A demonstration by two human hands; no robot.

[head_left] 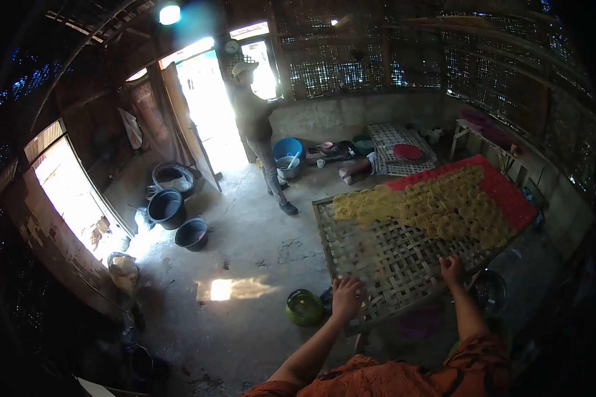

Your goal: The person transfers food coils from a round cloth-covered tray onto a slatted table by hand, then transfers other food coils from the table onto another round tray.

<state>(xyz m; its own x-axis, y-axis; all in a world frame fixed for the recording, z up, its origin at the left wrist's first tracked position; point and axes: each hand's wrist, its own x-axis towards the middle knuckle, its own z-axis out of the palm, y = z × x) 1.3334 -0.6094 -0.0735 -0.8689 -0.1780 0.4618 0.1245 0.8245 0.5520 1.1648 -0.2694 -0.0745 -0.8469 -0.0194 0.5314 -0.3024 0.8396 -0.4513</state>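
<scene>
A woven bamboo rack (pixel 404 264) stands in front of me, its near part bare lattice. Many thin yellow round pieces (pixel 437 205) lie over its far part, and a red cloth (pixel 510 198) shows beyond and to the right of them. My left hand (pixel 347 298) rests at the rack's near left edge, fingers apart, holding nothing that I can see. Above the near right edge is my right hand (pixel 452 270), with its fingers bent together; what they hold, if anything, is too small to make out.
A person (pixel 258 119) in a hat stands by the bright doorway. Dark tubs (pixel 166 209) sit on the floor at left, a blue basin (pixel 287 148) near the back wall. A green gas cylinder (pixel 304 308) is left of the rack. A bench (pixel 490 135) runs along the right wall.
</scene>
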